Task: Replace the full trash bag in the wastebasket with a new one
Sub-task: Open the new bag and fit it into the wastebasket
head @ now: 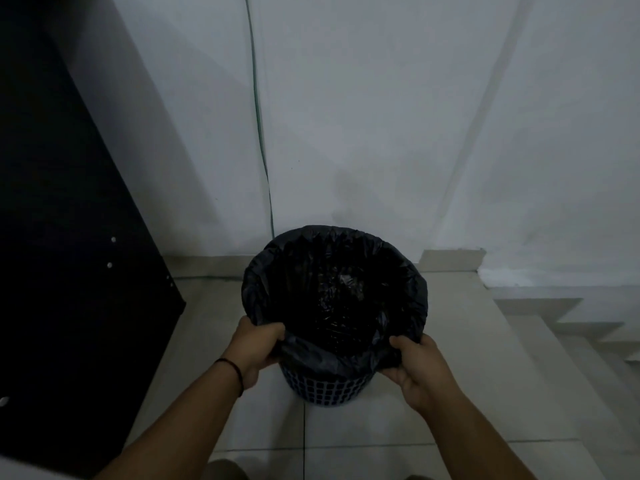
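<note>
Nearly done I think: bag (334, 299) lines the bin (325, 388), left hand (254, 348) and right hand (420, 370) gripping its near edge, just tucking left.

No readable text, label, brand, number or sign appears anywhere in this dim view
</note>
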`<state>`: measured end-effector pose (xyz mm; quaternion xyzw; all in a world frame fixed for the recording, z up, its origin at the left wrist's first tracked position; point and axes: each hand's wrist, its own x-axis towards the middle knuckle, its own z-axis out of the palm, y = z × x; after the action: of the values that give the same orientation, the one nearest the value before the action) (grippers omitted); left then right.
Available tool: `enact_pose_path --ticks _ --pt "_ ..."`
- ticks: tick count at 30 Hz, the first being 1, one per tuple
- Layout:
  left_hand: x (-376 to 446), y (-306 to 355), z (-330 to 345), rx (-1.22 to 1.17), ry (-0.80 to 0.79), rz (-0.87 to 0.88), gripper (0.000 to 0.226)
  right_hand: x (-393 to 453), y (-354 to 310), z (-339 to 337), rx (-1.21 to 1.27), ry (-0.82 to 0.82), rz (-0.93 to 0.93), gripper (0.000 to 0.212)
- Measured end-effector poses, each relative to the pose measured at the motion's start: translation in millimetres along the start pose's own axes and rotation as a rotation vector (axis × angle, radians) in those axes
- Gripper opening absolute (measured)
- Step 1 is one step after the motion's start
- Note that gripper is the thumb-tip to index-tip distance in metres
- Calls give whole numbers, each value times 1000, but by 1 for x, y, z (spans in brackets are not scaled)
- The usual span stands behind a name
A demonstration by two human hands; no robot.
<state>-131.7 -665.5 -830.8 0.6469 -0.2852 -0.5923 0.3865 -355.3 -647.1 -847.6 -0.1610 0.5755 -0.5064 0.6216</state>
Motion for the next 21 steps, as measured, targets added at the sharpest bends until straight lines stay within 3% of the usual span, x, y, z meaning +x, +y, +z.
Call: enact_pose_path --ticks 6,11,13,15,17,19,21 --pt "45 22 -4 -154 -30 26 43 25 -16 30 69 35 -20 43" --pt "65 25 -13 -189 -151 -34 47 41 -31 37 57 43 10 46" --pt "67 26 -11 -118 -65 -9 55 37 -36 32 -82 -22 69 48" --pt "65 23 -8 98 146 195 67 33 -42 23 -310 -6 126 64" --pt "59 19 -9 504 224 680 64 32 -47 13 -461 141 55 78" --pt "57 18 -10 931 52 1084 62 34 -53 8 -608 274 -214 69" --pt "65 23 -10 1216 -119 1246 56 42 -60 6 -914 304 -617 48"
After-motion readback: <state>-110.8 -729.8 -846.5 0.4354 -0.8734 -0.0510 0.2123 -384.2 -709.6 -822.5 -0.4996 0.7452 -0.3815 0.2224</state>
